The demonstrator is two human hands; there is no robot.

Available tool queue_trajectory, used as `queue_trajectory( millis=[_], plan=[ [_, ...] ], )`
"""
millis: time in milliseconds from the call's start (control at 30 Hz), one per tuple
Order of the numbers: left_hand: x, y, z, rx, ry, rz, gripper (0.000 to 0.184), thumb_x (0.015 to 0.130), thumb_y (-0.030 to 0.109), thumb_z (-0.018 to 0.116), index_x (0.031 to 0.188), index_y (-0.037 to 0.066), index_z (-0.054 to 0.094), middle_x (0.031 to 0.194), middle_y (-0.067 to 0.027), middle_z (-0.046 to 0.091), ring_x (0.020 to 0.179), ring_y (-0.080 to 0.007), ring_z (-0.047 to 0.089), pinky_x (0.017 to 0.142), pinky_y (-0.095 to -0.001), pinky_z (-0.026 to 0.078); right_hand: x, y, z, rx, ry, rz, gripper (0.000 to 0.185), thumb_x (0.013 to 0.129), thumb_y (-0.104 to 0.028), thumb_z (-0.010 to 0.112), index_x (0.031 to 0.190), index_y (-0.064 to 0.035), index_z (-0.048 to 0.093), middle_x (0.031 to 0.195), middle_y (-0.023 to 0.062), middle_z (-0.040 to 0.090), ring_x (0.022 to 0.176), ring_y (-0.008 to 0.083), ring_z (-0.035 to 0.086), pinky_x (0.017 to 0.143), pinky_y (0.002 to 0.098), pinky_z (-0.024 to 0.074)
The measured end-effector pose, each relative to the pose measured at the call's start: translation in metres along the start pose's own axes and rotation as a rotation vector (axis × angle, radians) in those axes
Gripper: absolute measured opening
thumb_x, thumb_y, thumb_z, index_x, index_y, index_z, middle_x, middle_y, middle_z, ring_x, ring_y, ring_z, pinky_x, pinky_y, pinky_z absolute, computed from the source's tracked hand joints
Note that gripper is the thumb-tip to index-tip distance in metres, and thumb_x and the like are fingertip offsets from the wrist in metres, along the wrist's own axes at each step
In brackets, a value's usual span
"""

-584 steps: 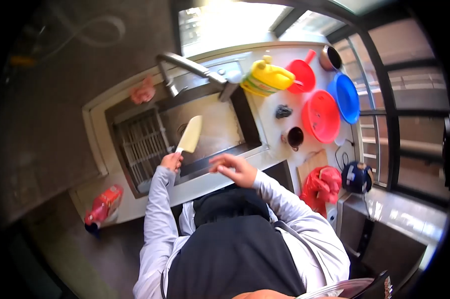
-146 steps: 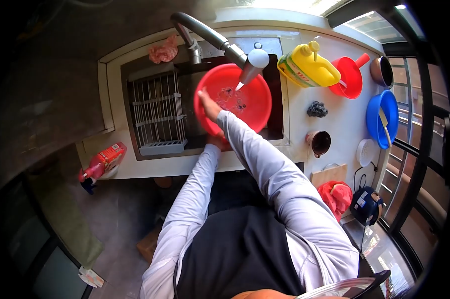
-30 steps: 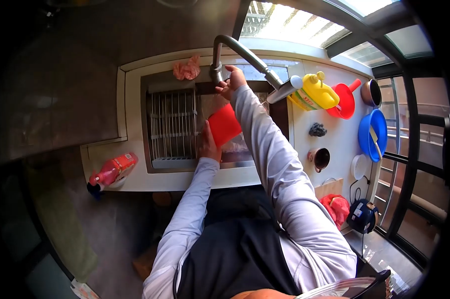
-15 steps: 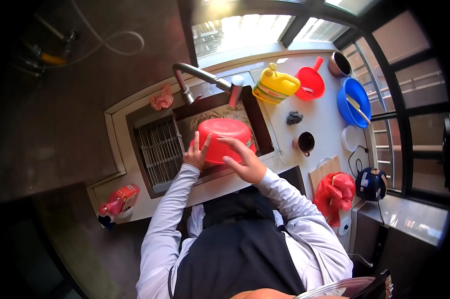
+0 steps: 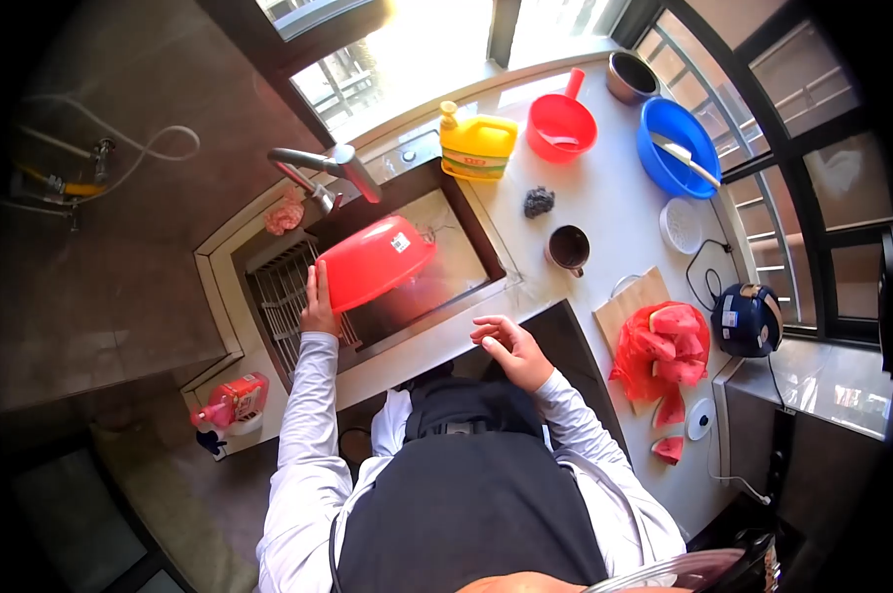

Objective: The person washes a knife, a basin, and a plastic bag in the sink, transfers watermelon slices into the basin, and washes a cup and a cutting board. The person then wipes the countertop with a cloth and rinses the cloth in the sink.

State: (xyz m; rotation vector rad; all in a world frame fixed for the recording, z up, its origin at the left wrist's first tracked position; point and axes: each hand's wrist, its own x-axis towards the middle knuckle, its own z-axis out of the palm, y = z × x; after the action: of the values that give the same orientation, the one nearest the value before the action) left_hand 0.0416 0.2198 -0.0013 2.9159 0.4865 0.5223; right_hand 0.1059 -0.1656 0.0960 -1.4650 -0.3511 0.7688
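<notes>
Tilted on its side over the sink [image 5: 478, 232], a red plastic basin [image 5: 372, 265] is held at its lower left edge by my left hand [image 5: 320, 304]. That hand's fingers press along the outside, and its thumb is hidden. My right hand [image 5: 515, 354] is off the basin, in front of the counter edge, with fingers apart and slightly curled and nothing in it. Behind the basin stands the grey faucet [image 5: 342, 173], its spout over the sink. A metal drying rack [image 5: 280, 292] lies across the sink's left side.
A yellow jug [image 5: 477, 146], a red ladle [image 5: 562, 128], a dark scouring pad [image 5: 538, 203], a mug [image 5: 569, 249] and a blue basin [image 5: 676, 148] stand on the counter. Watermelon pieces [image 5: 674, 341] sit in a red bag on the right. A red bottle [image 5: 237, 399] is at left.
The red basin has turned from upside down onto its side and shifted left. My right hand has let go of it and moved toward me. The view has swung right.
</notes>
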Motion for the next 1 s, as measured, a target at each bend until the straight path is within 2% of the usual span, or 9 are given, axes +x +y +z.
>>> queue_trajectory(
  millis=[67,167,300,433,567,667,733,800,1000],
  plan=[
    [-0.007,0.005,-0.005,0.073,-0.048,0.031,0.067,0.092,0.012,0.053,0.152,0.021,0.025,0.149,-0.0115,0.041,0.079,-0.0399,0.069,0.056,-0.044,0.058,-0.014,0.002,-0.017,-0.024,-0.025,0.004,0.033,0.097,-0.012,0.055,0.128,-0.0018,0.052,0.11,0.0097,0.064,0.106,0.0165,0.061,0.095,0.0307,0.0466],
    [-0.018,0.043,-0.031,-0.167,0.187,0.102,0.078,0.083,0.015,0.07,0.15,0.014,0.029,0.148,-0.0171,0.04,0.107,-0.0391,0.064,0.066,-0.0416,0.06,-0.042,0.016,-0.047,-0.015,0.005,-0.013,0.033,0.096,-0.015,0.056,0.127,-0.0024,0.053,0.107,0.0112,0.066,0.1,0.0168,0.063,0.092,0.0306,0.0486],
    [-0.024,0.079,-0.037,-0.127,0.407,0.186,0.078,0.085,0.014,0.067,0.151,0.017,0.025,0.149,-0.0155,0.039,0.101,-0.0432,0.065,0.066,-0.0455,0.06,-0.075,0.022,-0.085,-0.078,-0.008,-0.001,0.034,0.096,-0.016,0.056,0.127,-0.0025,0.053,0.107,0.0119,0.067,0.098,0.018,0.064,0.091,0.0312,0.0493],
    [-0.031,0.064,-0.002,0.246,-0.132,-0.233,0.07,0.091,0.018,0.055,0.152,0.027,0.021,0.153,-0.0063,0.036,0.077,-0.0437,0.068,0.06,-0.0504,0.057,-0.103,0.019,-0.106,-0.107,-0.049,0.005,0.034,0.095,-0.015,0.056,0.127,-0.0025,0.053,0.107,0.0117,0.067,0.098,0.0185,0.064,0.091,0.0318,0.0495],
    [-0.039,0.102,-0.04,-0.057,0.24,-0.057,0.071,0.091,0.011,0.057,0.153,0.017,0.023,0.153,-0.013,0.034,0.126,-0.0394,0.05,0.085,-0.0455,0.057,-0.124,0.023,-0.124,-0.093,-0.022,0.007,0.033,0.096,-0.016,0.056,0.126,-0.0032,0.053,0.108,0.0114,0.067,0.098,0.0182,0.064,0.091,0.0311,0.0494],
    [-0.044,0.092,-0.034,-0.044,0.287,-0.01,0.074,0.09,0.009,0.057,0.153,0.019,0.02,0.153,-0.0117,0.035,0.118,-0.0398,0.057,0.081,-0.0461,0.058,-0.132,0.032,-0.129,-0.078,-0.013,0.002,0.033,0.096,-0.017,0.056,0.126,-0.0034,0.053,0.108,0.0114,0.067,0.098,0.0177,0.064,0.091,0.0309,0.0493],
    [-0.037,0.088,-0.034,0.09,-0.116,-0.357,0.084,0.087,0.011,0.059,0.155,0.027,0.012,0.153,-0.009,0.036,0.091,-0.0403,0.068,0.072,-0.0468,0.058,-0.139,0.032,-0.126,-0.037,-0.025,0.013,0.033,0.096,-0.017,0.055,0.127,-0.0033,0.053,0.108,0.0115,0.067,0.098,0.0177,0.064,0.091,0.0311,0.0494],
    [-0.036,0.07,-0.02,0.205,-0.16,-0.403,0.087,0.086,0.011,0.061,0.155,0.027,0.011,0.151,-0.0113,0.039,0.086,-0.0408,0.069,0.07,-0.0475,0.057,-0.145,0.024,-0.123,-0.062,-0.045,0.027,0.033,0.097,-0.015,0.055,0.127,-0.0026,0.052,0.109,0.0113,0.065,0.101,0.0168,0.062,0.092,0.0304,0.0481],
    [-0.062,0.095,-0.036,-0.201,0.027,-0.467,0.084,0.085,0.008,0.063,0.155,0.023,0.019,0.146,-0.0187,0.045,0.112,-0.0412,0.061,0.089,-0.0436,0.053,-0.16,0.032,-0.111,-0.038,0.04,0.041,0.033,0.097,-0.015,0.055,0.127,-0.0028,0.052,0.108,0.011,0.065,0.101,0.0163,0.062,0.092,0.0303,0.0484]
  ],
)
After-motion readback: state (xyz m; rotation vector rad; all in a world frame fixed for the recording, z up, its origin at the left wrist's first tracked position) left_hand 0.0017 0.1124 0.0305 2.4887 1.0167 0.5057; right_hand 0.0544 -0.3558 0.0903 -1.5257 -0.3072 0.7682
